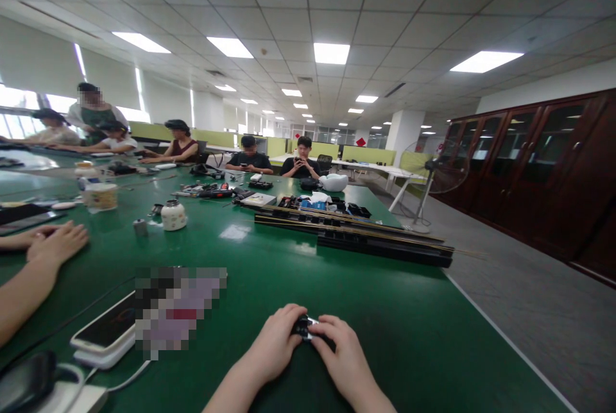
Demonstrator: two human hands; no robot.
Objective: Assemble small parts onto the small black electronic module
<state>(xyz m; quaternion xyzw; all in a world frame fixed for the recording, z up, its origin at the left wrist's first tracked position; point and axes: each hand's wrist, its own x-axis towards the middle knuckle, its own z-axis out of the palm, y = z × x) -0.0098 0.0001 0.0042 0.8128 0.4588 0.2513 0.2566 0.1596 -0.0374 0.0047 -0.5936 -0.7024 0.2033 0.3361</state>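
Note:
Between my two hands, low over the green table (433,342), is a small black and silver object (304,328) whose kind I cannot make out. From the left, my left hand (276,339) closes its fingers and thumb on it. My right hand (339,344) pinches its other side with thumb and fingertips. My fingers cover much of it. Left of my hands lies a phone (108,323) on a white block, with cables running from it.
Long black rails (385,249) lie across the table ahead. A white jar (174,215) and a small grey cylinder (140,227) stand front left. Another person's hands (58,243) rest at the left edge. Tools (212,191) and a parts box (332,203) lie farther back; several people sit beyond.

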